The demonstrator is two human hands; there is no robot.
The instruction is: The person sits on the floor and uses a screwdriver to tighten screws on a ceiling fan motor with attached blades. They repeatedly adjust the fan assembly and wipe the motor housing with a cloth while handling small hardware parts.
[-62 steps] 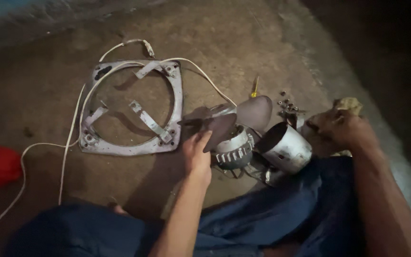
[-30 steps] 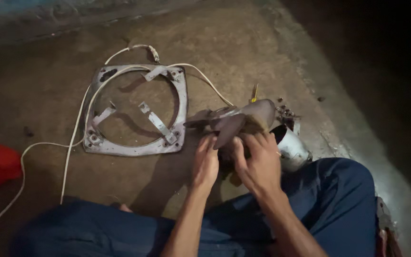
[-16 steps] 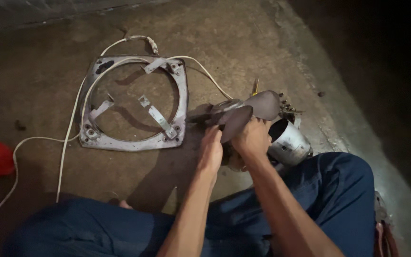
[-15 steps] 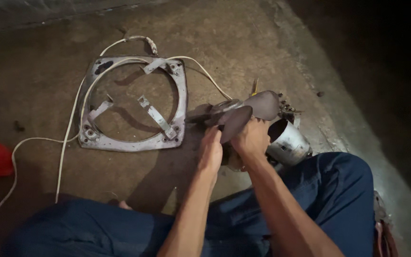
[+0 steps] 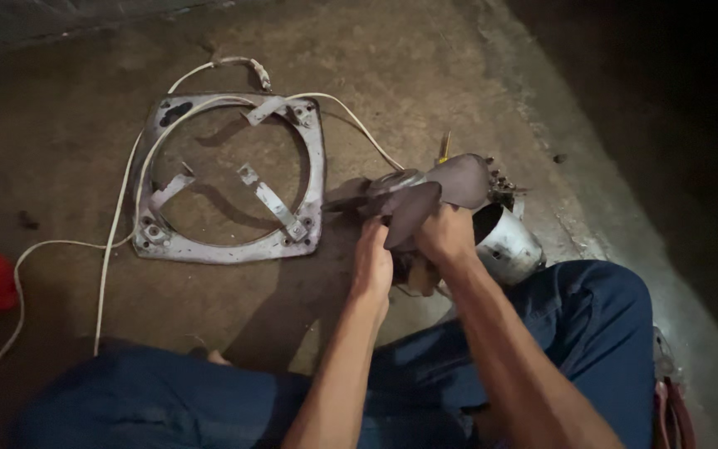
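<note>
Both hands (image 5: 409, 254) grip fan blade (image 5: 438, 189), blade above fingers.

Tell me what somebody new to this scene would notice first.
Probably both bare hands, the left hand and right hand, gripping a dusty grey fan blade just right of centre, above the person's blue trousers. To the left, a square grey fan frame with a round opening lies flat on the concrete floor, a white cord looping past it. A shiny metal cylinder sits by the right hand.
</note>
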